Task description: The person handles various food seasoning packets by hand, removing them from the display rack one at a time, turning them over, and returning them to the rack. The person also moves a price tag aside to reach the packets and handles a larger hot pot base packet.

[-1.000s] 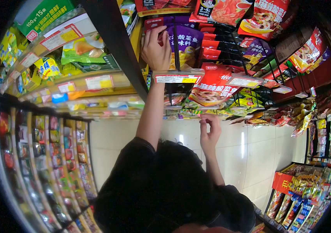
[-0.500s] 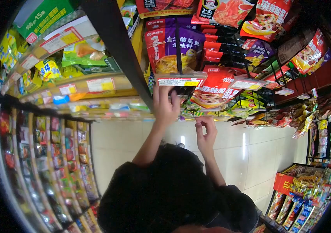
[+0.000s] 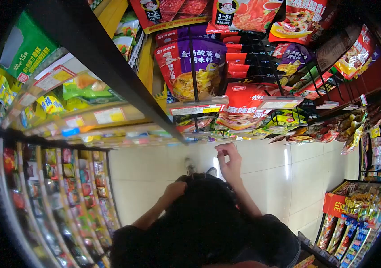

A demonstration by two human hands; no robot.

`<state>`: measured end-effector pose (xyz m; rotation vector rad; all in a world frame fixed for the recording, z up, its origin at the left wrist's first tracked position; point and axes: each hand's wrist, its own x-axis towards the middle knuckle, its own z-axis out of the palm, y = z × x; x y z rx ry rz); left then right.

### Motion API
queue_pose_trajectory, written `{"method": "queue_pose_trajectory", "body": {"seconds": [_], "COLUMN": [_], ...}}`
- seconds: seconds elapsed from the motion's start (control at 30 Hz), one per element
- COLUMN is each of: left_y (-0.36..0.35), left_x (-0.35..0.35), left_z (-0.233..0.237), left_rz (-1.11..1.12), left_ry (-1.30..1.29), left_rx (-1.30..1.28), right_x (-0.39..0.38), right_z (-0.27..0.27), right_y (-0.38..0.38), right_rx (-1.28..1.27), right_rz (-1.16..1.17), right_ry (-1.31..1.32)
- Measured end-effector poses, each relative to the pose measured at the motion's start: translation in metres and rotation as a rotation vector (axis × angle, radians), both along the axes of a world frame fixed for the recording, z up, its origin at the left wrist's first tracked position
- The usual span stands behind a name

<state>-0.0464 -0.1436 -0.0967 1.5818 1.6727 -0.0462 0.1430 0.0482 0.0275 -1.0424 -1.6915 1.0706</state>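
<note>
My right hand (image 3: 230,161) is raised over the pale floor, just below the lower edge of the rack. Its fingers are curled in toward the thumb, and nothing shows between them. My left hand (image 3: 175,189) is down by my waist, against my dark clothing, with its fingers mostly hidden. Nearest above my right hand hangs a red seasoning packet (image 3: 244,105) with a noodle picture. Beside it to the left is a purple and red seasoning packet (image 3: 195,67), behind a clear price-tag holder (image 3: 198,108).
A black upright post (image 3: 123,67) divides the rack from the left shelves, where a green box (image 3: 27,47) stands. More shelves of packaged goods (image 3: 65,192) line the lower left. A red display box (image 3: 333,204) with snack packs sits at the right, beyond the tiled floor (image 3: 266,178).
My left hand has dropped from the price-tag holder to my waist. My right hand has moved slightly down and left, still curled. The camera view has shifted a little.
</note>
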Motion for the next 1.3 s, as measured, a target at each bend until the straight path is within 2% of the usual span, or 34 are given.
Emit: {"method": "queue_pose_trajectory", "body": {"seconds": [0.1,0.17,0.23,0.3,0.4,0.5,0.53,0.6,0.67,0.7,0.73,0.77,0.8,0.83,0.87,0.9,0.93,1.0,1.1,1.2,1.27,1.3], "left_y": [-0.013,-0.033,-0.046,-0.049,-0.04,-0.056,-0.057,-0.054,-0.07,-0.084,-0.098,-0.122,-0.178,-0.223,-0.263,-0.28,-0.297,-0.315,-0.315,-0.298,-0.294,-0.293], "left_x": [0.004,0.0,0.001,0.008,0.017,0.026,0.029,0.036,0.037,0.034,0.027,0.018,0.015,0.013,0.007,0.003,0.002,0.003,0.003,0.005,0.007,0.007], "left_z": [-0.015,0.003,0.024,0.036,0.037,-0.001,0.003,0.019,0.028,0.029,0.025,0.019,-0.009,-0.026,-0.045,-0.047,-0.05,-0.052,-0.052,-0.052,-0.054,-0.053], "left_rz": [-0.016,0.135,0.216,0.234,0.089,0.144,0.175,0.241,0.311,0.344,0.193,0.038,0.507,0.947,1.134,1.063,1.022,1.001,1.007,1.018,1.023,1.027], "left_ry": [0.047,-0.206,-0.303,-0.242,-0.094,-0.145,-0.162,-0.193,-0.135,-0.106,0.045,0.193,-0.087,-0.407,-0.543,-0.491,-0.485,-0.524,-0.554,-0.584,-0.601,-0.61], "left_rx": [-0.084,0.16,0.179,-0.013,-0.125,-0.072,-0.082,-0.093,-0.155,-0.185,-0.139,-0.095,-0.049,0.11,0.042,-0.224,-0.396,-0.517,-0.591,-0.564,-0.541,-0.528], "right_x": [-0.003,-0.002,0.004,0.011,0.029,0.062,0.076,0.12,0.176,0.21,0.244,0.276,0.299,0.31,0.325,0.334,0.336,0.316,0.327,0.338,0.315,0.313], "right_z": [0.0,-0.001,0.001,0.002,-0.009,-0.029,-0.04,-0.095,-0.138,-0.178,-0.214,-0.231,-0.242,-0.24,-0.234,-0.222,-0.208,-0.163,-0.161,-0.213,-0.176,-0.174], "right_y": [-0.004,-0.007,-0.011,-0.013,-0.017,-0.023,-0.027,-0.043,-0.062,-0.077,-0.098,-0.13,-0.155,-0.164,-0.174,-0.18,-0.181,-0.175,-0.198,-0.239,-0.234,-0.238], "right_rx": [-0.048,-0.074,-0.09,-0.106,-0.112,-0.273,-0.304,-0.376,-0.536,-0.486,-0.427,-1.055,-1.642,-1.734,-1.822,-1.903,-1.787,-1.532,-1.61,-1.657,-1.628,-1.637], "right_rz": [0.041,0.059,0.052,0.043,0.039,0.163,0.225,0.445,0.779,1.025,1.268,1.111,0.857,0.804,0.743,0.675,0.776,0.948,0.745,0.583,0.697,0.685], "right_ry": [-0.023,-0.022,-0.025,-0.032,-0.065,-0.168,-0.248,-0.425,-0.5,-0.544,-0.585,-0.297,0.03,0.152,0.276,0.399,0.236,-0.077,0.309,0.106,-0.103,-0.104]}}
